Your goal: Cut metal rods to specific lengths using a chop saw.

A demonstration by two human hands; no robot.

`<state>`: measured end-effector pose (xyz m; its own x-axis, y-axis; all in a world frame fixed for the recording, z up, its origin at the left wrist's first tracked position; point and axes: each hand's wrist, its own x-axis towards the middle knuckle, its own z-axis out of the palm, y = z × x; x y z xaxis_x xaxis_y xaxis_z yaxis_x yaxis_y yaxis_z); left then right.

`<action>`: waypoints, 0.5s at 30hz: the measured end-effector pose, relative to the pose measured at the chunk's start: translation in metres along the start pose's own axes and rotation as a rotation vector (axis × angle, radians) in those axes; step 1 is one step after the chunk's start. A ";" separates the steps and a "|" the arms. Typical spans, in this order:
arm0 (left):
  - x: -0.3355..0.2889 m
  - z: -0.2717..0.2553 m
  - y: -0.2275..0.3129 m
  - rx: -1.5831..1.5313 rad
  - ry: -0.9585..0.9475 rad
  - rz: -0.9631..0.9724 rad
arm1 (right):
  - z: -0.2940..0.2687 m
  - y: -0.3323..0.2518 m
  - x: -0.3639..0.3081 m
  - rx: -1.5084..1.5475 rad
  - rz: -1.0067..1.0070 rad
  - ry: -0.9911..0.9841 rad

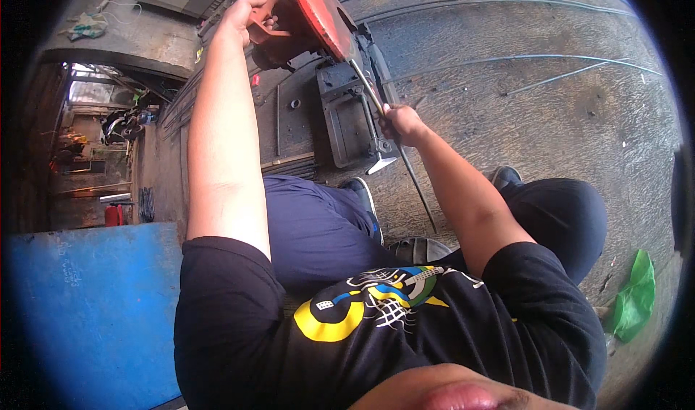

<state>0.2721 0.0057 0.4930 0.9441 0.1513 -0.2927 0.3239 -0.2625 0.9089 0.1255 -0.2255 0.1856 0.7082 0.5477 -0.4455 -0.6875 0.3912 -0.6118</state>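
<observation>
A cut-off saw with a red round guard (316,12) stands on a dark grey metal base (346,124) in front of me. My left hand (245,20), arm stretched out, is closed around the saw's red handle (265,20); some fingers show through its loop. Low over the right side of the base, my right hand (402,124) grips a thin metal rod (415,175). The rod's far end reaches the lower edge of the guard, and its near end slants down toward my feet. Whether the rod touches the blade is hidden.
Long thin rods (470,61) lie across the floor at the far right. A small ring (295,104) and a flat bar (278,120) lie left of the base. A blue panel (94,309) is at my left, a green plastic bag (635,298) at my right. My shoes flank the base's near end.
</observation>
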 end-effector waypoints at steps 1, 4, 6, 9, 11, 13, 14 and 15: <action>0.000 0.000 -0.001 0.007 -0.008 0.023 | 0.000 0.001 -0.002 0.039 0.027 -0.053; 0.000 0.000 -0.001 -0.009 -0.002 0.008 | 0.001 0.000 -0.004 0.107 0.047 -0.165; -0.002 0.001 0.000 -0.014 -0.009 0.005 | 0.003 0.000 -0.005 0.135 0.040 -0.223; -0.004 0.004 0.003 -0.014 0.024 -0.020 | 0.009 0.004 -0.003 0.029 0.072 -0.296; -0.006 0.005 0.004 -0.017 0.062 -0.057 | 0.009 0.009 -0.004 -0.016 0.095 -0.271; -0.007 0.006 0.003 -0.004 0.046 -0.009 | 0.006 0.015 -0.006 -0.067 0.099 -0.237; -0.006 0.005 0.004 -0.004 0.047 -0.008 | 0.003 0.017 -0.006 -0.065 0.106 -0.237; -0.005 0.005 0.005 -0.011 0.040 -0.029 | -0.001 0.019 -0.008 -0.060 0.084 -0.221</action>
<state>0.2689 -0.0013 0.4974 0.9312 0.1965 -0.3070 0.3500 -0.2471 0.9036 0.1067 -0.2227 0.1768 0.5918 0.7277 -0.3467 -0.7273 0.2965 -0.6190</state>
